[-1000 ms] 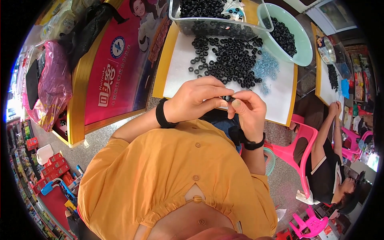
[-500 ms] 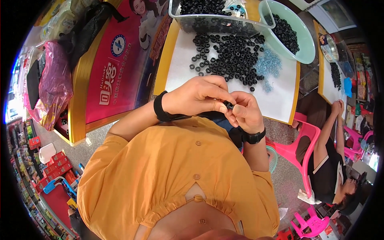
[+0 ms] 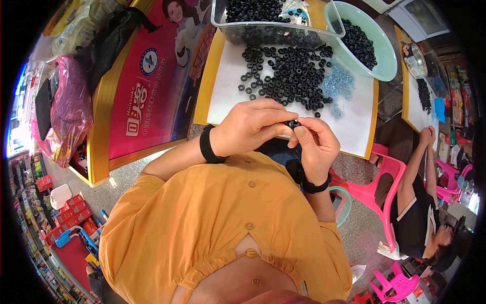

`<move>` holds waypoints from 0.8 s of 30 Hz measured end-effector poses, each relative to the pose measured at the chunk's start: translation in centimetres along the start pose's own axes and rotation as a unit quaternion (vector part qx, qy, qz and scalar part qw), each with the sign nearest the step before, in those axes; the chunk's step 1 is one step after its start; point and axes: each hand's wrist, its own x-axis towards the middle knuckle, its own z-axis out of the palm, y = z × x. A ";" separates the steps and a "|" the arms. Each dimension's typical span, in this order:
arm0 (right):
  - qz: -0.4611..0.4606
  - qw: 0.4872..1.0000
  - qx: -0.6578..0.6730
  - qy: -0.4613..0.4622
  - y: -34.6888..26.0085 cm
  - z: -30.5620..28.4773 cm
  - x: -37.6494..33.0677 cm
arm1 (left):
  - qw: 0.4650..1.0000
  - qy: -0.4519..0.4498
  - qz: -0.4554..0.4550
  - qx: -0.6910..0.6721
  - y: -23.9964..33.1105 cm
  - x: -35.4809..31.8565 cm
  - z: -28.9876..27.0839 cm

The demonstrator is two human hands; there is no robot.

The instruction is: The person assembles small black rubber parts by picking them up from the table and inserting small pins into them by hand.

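Observation:
My left hand and my right hand meet just below the table edge, fingertips pinched together on one small black ring. Both wrists wear black bands. Beyond the hands, a heap of several black rings lies on the white tabletop, next to a patch of small pale blue parts. A clear plastic bin and a pale green bowl, both holding more black rings, stand at the far side.
A red poster panel in a yellow frame leans left of the table, with pink and black bags beside it. At the right, another person sits on a pink plastic chair at a second table.
Both hands have stayed pinched together at the table edge, shifting only slightly; the fingers have worked a little around the black ring.

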 end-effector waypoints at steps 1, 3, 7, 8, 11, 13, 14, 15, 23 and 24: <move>-0.022 0.999 -0.027 -0.008 0.0 0.0 0.1 | 1.000 -0.002 -0.007 -0.004 0.0 0.0 0.0; -0.040 0.998 -0.044 -0.019 -0.1 -0.1 0.3 | 1.000 -0.005 -0.017 -0.011 0.1 -0.2 0.0; -0.091 0.990 -0.096 -0.046 -0.1 -0.1 0.7 | 1.000 -0.007 -0.011 -0.029 -0.3 -0.2 0.0; -0.091 0.990 -0.097 -0.046 -0.1 -0.2 0.8 | 1.000 -0.007 -0.010 -0.029 0.0 -0.2 -0.1; -0.118 0.982 -0.132 -0.066 0.0 -0.5 0.8 | 0.993 -0.042 -0.081 -0.081 0.8 -0.1 -0.4; -0.129 0.980 -0.137 -0.071 0.0 -0.5 0.8 | 0.976 -0.056 -0.150 -0.144 1.0 -0.3 -0.4; -0.129 0.979 -0.138 -0.071 0.0 -0.6 0.8 | 0.977 -0.056 -0.149 -0.144 1.1 -0.4 -0.4; -0.135 0.977 -0.148 -0.075 0.1 -0.7 0.8 | 0.969 -0.059 -0.173 -0.167 1.2 -0.3 -0.4; -0.044 0.996 0.078 -0.013 0.8 -0.1 -0.2 | 0.996 -0.005 -0.057 -0.063 0.6 -0.2 0.3; -0.053 0.998 0.040 0.000 0.8 0.0 -0.2 | 1.000 0.014 -0.010 -0.018 0.4 -0.1 0.4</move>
